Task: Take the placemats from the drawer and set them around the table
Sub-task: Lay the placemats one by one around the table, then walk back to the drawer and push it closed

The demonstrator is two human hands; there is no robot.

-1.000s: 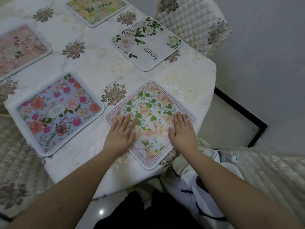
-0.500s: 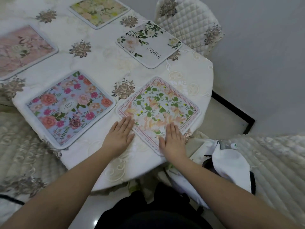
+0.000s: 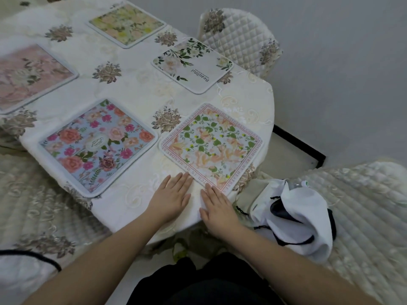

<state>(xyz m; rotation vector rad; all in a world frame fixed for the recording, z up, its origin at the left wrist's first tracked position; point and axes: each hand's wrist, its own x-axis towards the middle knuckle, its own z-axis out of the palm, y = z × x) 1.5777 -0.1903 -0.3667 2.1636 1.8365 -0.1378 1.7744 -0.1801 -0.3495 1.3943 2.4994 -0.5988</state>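
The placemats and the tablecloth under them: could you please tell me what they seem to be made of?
The placemats, such as the blue floral placemat, look like padded printed fabric with a matte face, judging by their raised piped rims; foam or rubber backing cannot be ruled out. The tablecloth looks like cream woven cloth with embroidered flowers and scrolls.

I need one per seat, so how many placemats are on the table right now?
5. Leafy pink-bordered square placemat nearest the hands; blue rose placemat left of it; white "Beautiful" placemat behind; yellow floral placemat farthest; pink placemat at left, cut off. More may lie outside view.
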